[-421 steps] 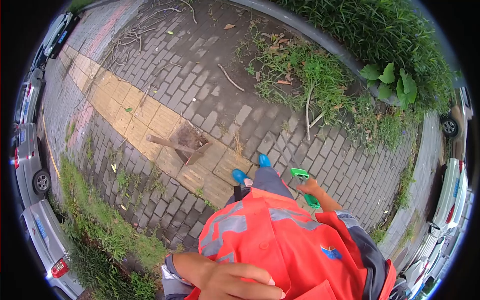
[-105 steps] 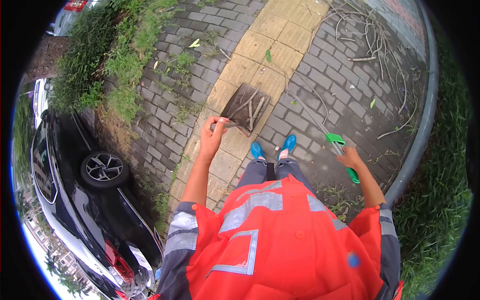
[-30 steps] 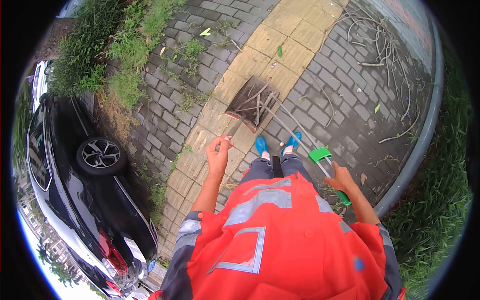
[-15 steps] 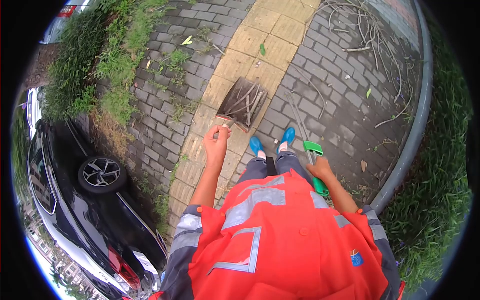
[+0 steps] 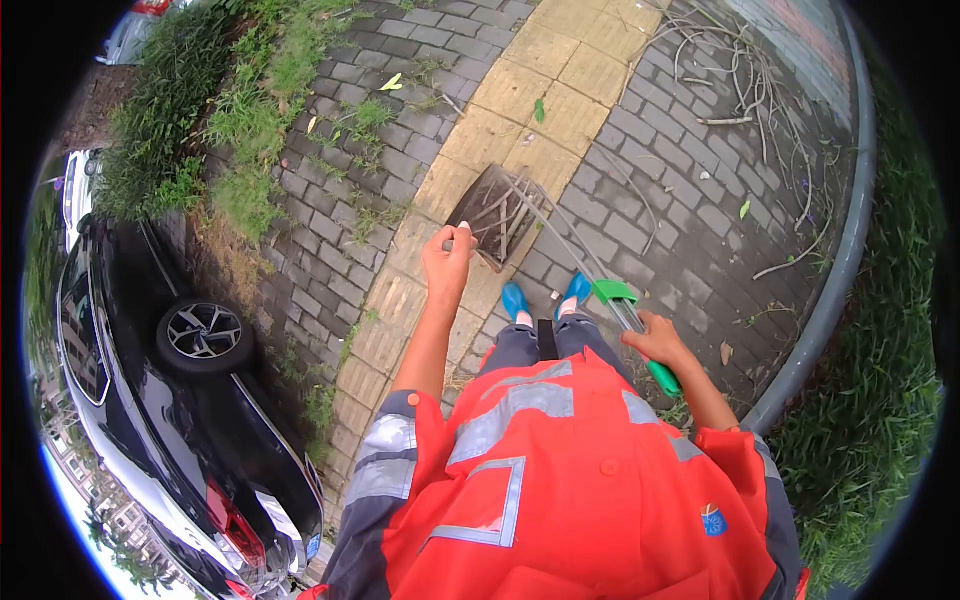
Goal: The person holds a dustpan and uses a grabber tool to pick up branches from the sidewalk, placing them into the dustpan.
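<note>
My left hand (image 5: pixel 447 262) is closed around the handle of a dark, worn dustpan (image 5: pixel 480 205), whose shaft is mostly hidden by the fist. Several thin sticks (image 5: pixel 508 222) lie inside the pan. My right hand (image 5: pixel 655 340) grips a pair of long metal litter tongs with a green handle (image 5: pixel 615 291). The slim arms of the tongs (image 5: pixel 568 232) stretch forward and left, their far ends over the dustpan's sticks. Whether the tips touch a stick, I cannot tell.
Cut branches (image 5: pixel 750 90) are heaped at the upper right beside a grey pipe rail (image 5: pixel 850 230). Yellow tactile paving (image 5: pixel 540 60) runs between grey bricks. A black car (image 5: pixel 150 400) stands at left, near grass and shrubs (image 5: pixel 170 130). My blue shoes (image 5: pixel 515 302) are just behind the pan.
The tongs have swung left, from the grey bricks right of the dustpan to over the pan. My left hand still holds the dustpan, which stays on the yellow paving.
</note>
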Motion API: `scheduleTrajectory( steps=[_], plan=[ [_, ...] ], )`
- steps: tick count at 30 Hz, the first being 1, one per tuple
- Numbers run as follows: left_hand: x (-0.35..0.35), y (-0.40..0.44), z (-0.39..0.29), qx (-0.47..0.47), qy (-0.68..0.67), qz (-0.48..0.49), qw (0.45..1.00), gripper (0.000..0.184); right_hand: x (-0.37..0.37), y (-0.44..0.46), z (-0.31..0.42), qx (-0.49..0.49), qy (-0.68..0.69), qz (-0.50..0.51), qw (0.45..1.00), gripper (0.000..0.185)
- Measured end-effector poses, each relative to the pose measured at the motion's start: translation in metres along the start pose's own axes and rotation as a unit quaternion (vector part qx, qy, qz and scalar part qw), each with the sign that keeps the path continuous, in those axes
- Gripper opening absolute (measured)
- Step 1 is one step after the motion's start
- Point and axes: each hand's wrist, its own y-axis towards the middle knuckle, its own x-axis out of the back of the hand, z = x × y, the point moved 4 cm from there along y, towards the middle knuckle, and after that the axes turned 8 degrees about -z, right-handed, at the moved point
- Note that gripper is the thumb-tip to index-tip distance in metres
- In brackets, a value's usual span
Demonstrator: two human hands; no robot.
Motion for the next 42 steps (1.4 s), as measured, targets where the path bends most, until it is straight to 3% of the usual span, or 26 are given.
scheduleTrajectory(
  steps=[2,5,10,13,15,17,20,22,26,28,35,39,42],
  plan=[
    [-0.006,0.010,0.005,-0.001,0.013,-0.002,1.000,0.027,-0.017,0.057,-0.008,0.047,-0.025,-0.075,0.996,0.061],
    [-0.032,0.013,-0.012,-0.037,0.012,-0.049,0.998,0.028,-0.013,0.116,0.025,0.025,-0.031,-0.097,0.995,0.059],
    [-0.069,0.037,-0.026,-0.069,0.138,-0.046,0.987,0.028,-0.007,0.184,0.043,0.028,-0.100,-0.124,0.987,0.057],
    [-0.077,0.046,-0.043,-0.090,0.136,-0.069,0.984,0.027,0.002,0.176,0.042,0.089,-0.152,-0.108,0.978,0.051],
    [-0.077,0.059,-0.037,-0.057,0.118,-0.070,0.989,0.026,0.007,0.136,0.035,0.089,-0.127,0.009,0.988,0.053],
    [-0.071,0.065,-0.033,-0.064,0.103,-0.078,0.990,0.026,0.031,0.072,0.027,0.059,-0.025,0.057,0.996,0.057],
    [-0.061,0.073,-0.028,-0.060,0.093,-0.088,0.990,0.026,0.033,0.018,0.011,0.057,0.017,0.130,0.990,0.062],
    [-0.054,0.072,-0.025,-0.044,0.097,-0.088,0.990,0.026,0.035,0.005,0.003,-0.054,0.048,0.100,0.992,0.060],
    [-0.041,0.065,-0.026,-0.015,0.072,-0.074,0.995,0.027,0.029,0.035,-0.011,-0.052,0.030,0.037,0.998,0.060],
    [-0.035,0.057,-0.032,0.023,0.038,-0.071,0.996,0.027,0.032,0.064,-0.035,0.002,-0.090,-0.119,0.989,0.060],
    [-0.027,0.051,-0.029,0.022,0.038,-0.061,0.997,0.026,0.075,0.119,-0.085,-0.035,-0.227,-0.108,0.967,0.057],
    [-0.033,0.048,-0.025,-0.004,0.064,-0.055,0.996,0.024,0.091,0.112,-0.085,-0.002,-0.299,-0.099,0.949,0.053],
    [-0.028,0.049,-0.015,-0.026,0.089,-0.043,0.995,0.023,0.099,0.087,-0.069,0.047,-0.345,-0.112,0.931,0.060]
  ],
)
